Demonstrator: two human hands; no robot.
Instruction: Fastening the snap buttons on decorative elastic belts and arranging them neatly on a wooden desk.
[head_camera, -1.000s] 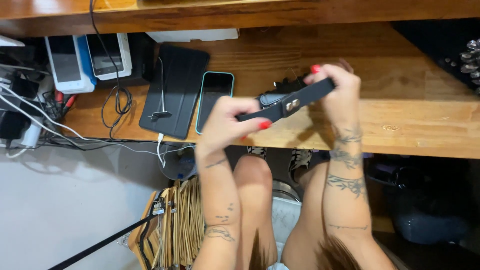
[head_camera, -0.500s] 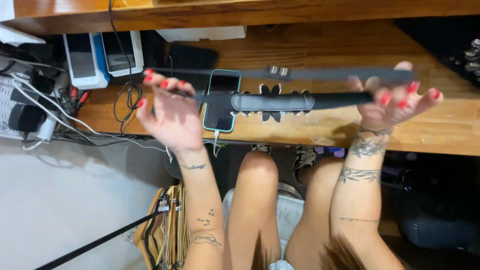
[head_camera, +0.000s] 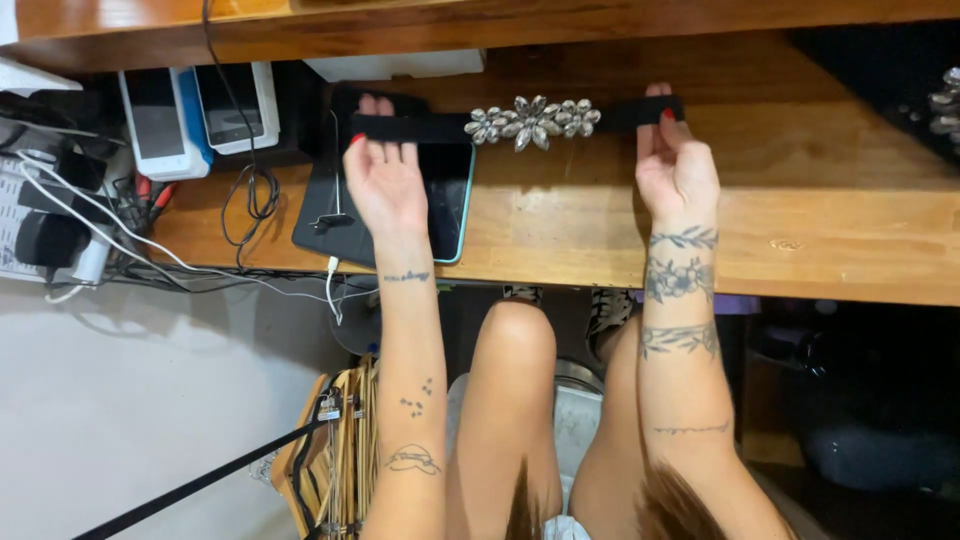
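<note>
At the far left of the wooden surface (head_camera: 860, 240), well left of the black band (head_camera: 420, 127), 2 small white devices with dark screens (head_camera: 195, 115) lie side by side, with a tangle of white and black cables (head_camera: 120, 240) around them. Nearer the band, a dark tablet (head_camera: 322, 205) lies flat, and a phone with a teal edge (head_camera: 452, 205) lies just beside it, both under the band's left end.

The left hand (head_camera: 385, 180) is raised palm up below the band's left end, its fingers (head_camera: 367, 118) curled over the strap and pinching it. The band itself runs level and taut between the 2 hands, over the rear part of the surface. At its middle sits a cluster of clear, leaf-shaped stones (head_camera: 533, 120), about midway between the hands.

The right hand (head_camera: 675, 170) mirrors the left at the band's right end, its fingers (head_camera: 660, 112) closed on the strap, red nails showing.

Below the band, under the surface edge, the person's bare knees show. Down to the left of them, well apart from the band, a bundle of wooden hangers (head_camera: 345, 450) stands on the pale floor.
</note>
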